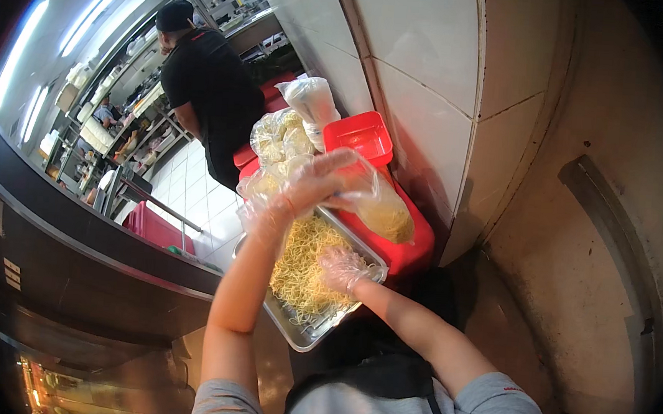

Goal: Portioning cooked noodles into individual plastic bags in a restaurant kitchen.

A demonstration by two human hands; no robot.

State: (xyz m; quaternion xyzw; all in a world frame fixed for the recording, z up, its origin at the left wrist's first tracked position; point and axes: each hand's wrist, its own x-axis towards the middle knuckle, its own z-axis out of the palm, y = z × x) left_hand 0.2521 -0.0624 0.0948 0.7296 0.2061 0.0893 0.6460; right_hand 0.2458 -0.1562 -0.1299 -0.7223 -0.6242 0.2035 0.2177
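Note:
My left hand [319, 183], in a clear plastic glove, is raised over the far end of a metal tray [306, 339]. It grips the top of a clear plastic bag [389, 215] that hangs to its right with yellow noodles bunched in its bottom. Loose yellow noodles [303, 263] fill much of the tray. My right hand [343, 270], also gloved, rests in the noodles near the tray's right side. Its fingertips are partly buried, so I cannot see whether they close on any strands.
Beyond the tray stand filled plastic bags [281, 137] and an open red plastic container [360, 137] on a red surface [421, 236]. A tiled wall [429, 52] rises on the right. A co-worker in black [211, 77] stands at the back left, near metal shelving [230, 4].

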